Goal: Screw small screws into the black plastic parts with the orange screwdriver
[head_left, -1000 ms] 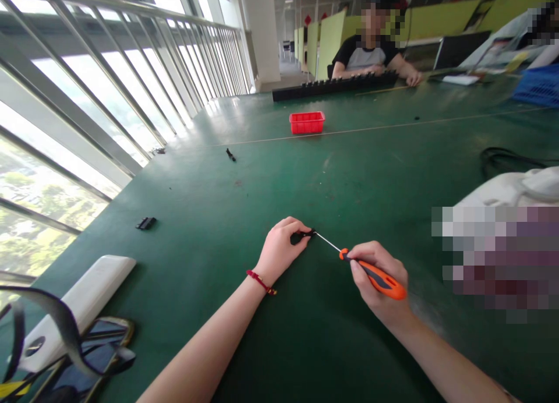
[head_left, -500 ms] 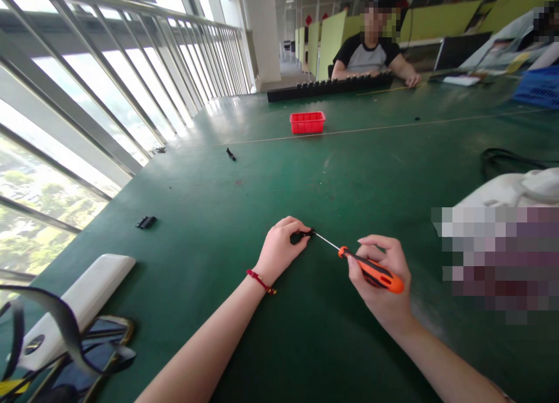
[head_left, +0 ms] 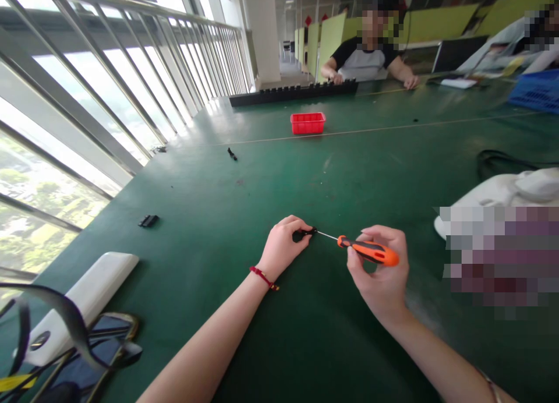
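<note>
A small black part (head_left: 304, 234) is pinched between the thumb and fingers of my left hand (head_left: 285, 244), low over the green table. My right hand (head_left: 386, 275) grips an orange and black screwdriver (head_left: 371, 251) by its handle. The screwdriver's thin shaft points left, and its tip meets the right end of the black part. Much of the part is hidden by my left fingers.
On the green table (head_left: 279, 181) are a red bin (head_left: 308, 123), two small black pieces (head_left: 232, 154) (head_left: 149, 221), a white case (head_left: 82, 310) and straps at left. White cloth (head_left: 493, 196) lies at right. A person (head_left: 367, 62) sits opposite, touching a long black strip (head_left: 292, 93).
My right hand and the screwdriver handle have risen slightly, so the shaft lies flatter. The person opposite has slid the long black strip to the left.
</note>
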